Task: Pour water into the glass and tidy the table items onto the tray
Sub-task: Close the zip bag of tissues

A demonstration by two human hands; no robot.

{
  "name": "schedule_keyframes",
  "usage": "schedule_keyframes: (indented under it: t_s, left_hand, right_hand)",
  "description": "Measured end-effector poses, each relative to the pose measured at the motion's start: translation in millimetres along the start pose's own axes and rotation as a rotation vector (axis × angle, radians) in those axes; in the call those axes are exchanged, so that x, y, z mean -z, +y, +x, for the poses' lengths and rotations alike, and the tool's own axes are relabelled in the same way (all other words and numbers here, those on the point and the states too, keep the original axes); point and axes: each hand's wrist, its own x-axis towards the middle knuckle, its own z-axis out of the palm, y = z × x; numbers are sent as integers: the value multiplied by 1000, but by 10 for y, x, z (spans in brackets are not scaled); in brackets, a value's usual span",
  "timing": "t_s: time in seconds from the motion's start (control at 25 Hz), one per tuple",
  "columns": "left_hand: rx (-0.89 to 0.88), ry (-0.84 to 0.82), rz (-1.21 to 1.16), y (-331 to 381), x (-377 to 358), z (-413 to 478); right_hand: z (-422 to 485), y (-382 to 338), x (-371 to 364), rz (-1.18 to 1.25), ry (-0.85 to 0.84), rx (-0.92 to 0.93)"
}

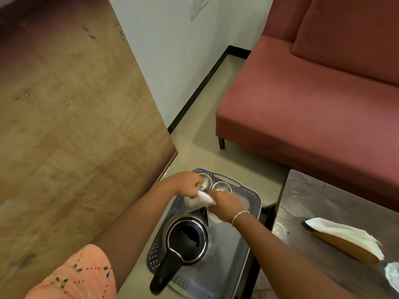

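A grey perforated tray [248, 244] lies low in front of me. A steel kettle [185, 240] with a black handle and open black-rimmed top stands on its near part. Two small steel cups [222, 186] sit at its far end. My left hand [187, 183] and my right hand [226, 205] are both curled round a white cloth or tissue [200, 200], held between them over the tray, just beyond the kettle's spout. A small blue bit shows by my left fingers; I cannot tell what it is.
A dark table [323, 212] stands at the right with a wooden holder of white napkins [343, 238] and a crumpled piece at its near edge [391, 275]. A red sofa [302, 100] is beyond. A wooden panel [75, 104] fills the left.
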Motion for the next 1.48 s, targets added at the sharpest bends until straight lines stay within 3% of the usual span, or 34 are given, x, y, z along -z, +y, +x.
schedule_keyframes:
  t_s: [0.44, 0.6, 0.76, 1.08, 1.28, 1.48]
  left_hand:
    - [89, -127, -8, -263, -231, 226]
    - [67, -112, 80, -347, -370, 230]
    - [30, -50, 144, -432, -538, 189]
    - [11, 122, 296, -445, -719, 205]
    - [59, 191, 170, -424, -718, 28]
    - [123, 152, 105, -374, -672, -121]
  right_hand:
    - [360, 69, -193, 106, -141, 16]
    - [351, 120, -215, 369, -220, -6]
    - [203, 255, -308, 568, -95, -44]
    - [138, 236, -392, 487, 23, 12]
    - [-124, 341, -428, 455, 175, 18]
    - [-423, 482, -408, 365, 134, 84]
